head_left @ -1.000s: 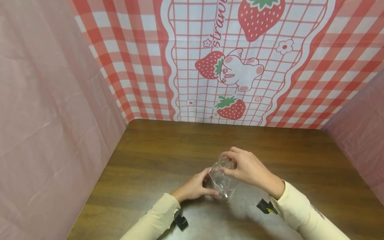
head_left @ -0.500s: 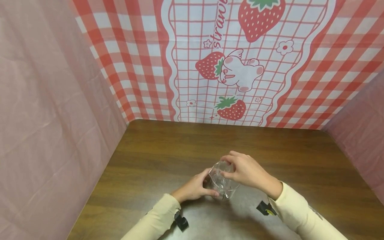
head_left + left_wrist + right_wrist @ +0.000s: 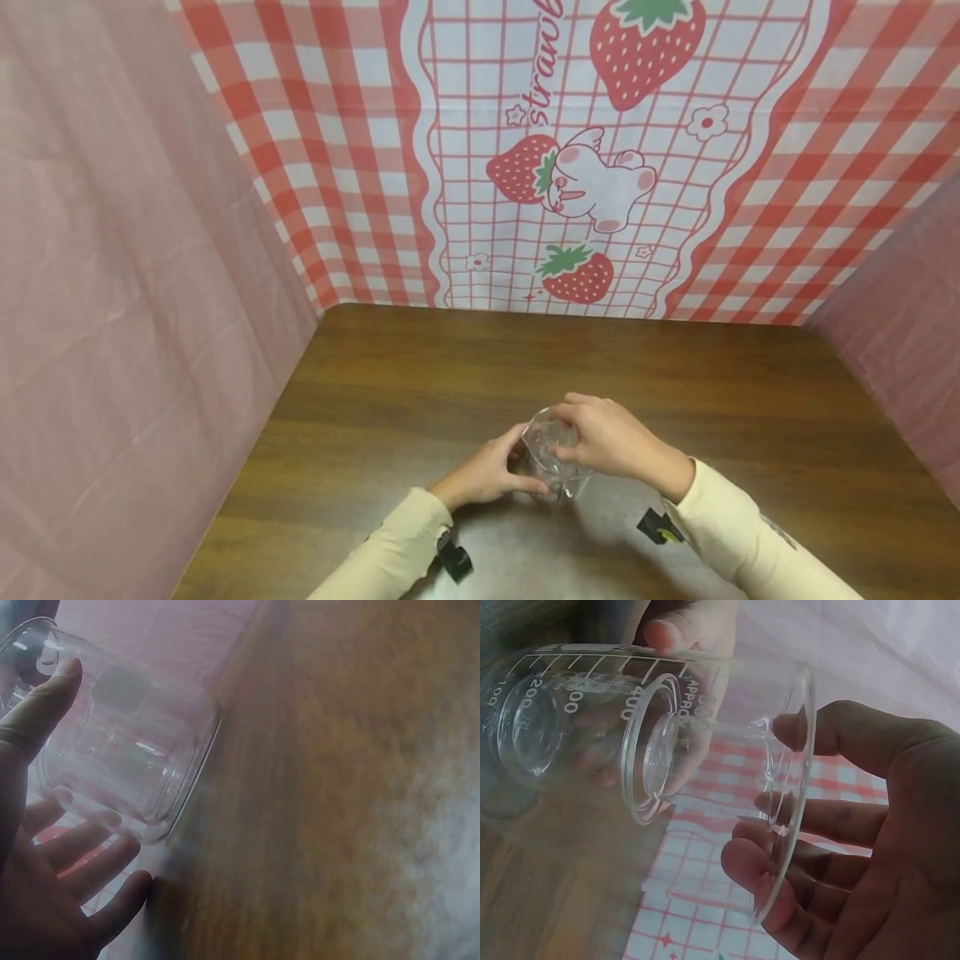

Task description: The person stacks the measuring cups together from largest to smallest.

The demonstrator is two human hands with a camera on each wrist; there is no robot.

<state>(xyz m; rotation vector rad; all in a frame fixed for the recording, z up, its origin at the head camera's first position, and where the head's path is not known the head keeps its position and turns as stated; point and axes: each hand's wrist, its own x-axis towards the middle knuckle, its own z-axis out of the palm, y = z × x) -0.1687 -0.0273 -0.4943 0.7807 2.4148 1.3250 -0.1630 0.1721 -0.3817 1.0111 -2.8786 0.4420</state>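
Note:
A large clear glass beaker (image 3: 572, 483) with white volume marks stands upright on the table. My left hand (image 3: 491, 472) grips its side, thumb near me and fingers around the far side; the left wrist view shows the beaker (image 3: 150, 772) between them. My right hand (image 3: 609, 435) reaches over the rim from above. In the right wrist view its fingertips, inside the large beaker (image 3: 641, 694), pinch the top of a smaller clear glass beaker (image 3: 769, 776). Further down lies more round glass (image 3: 536, 735), seemingly another nested vessel. Overlapping transparent walls blur the exact contacts.
The brown wooden table (image 3: 405, 375) surrounds the beakers. A red-and-white checked strawberry cloth (image 3: 360, 167) hangs along the back edge, with pink curtains (image 3: 150, 292) at both sides. Black wrist mounts (image 3: 453, 557) sit under both sleeves.
My right hand has moved down and slightly toward me, lowering the smaller beaker from above the rim into the large beaker. The left hand has stayed in place around it.

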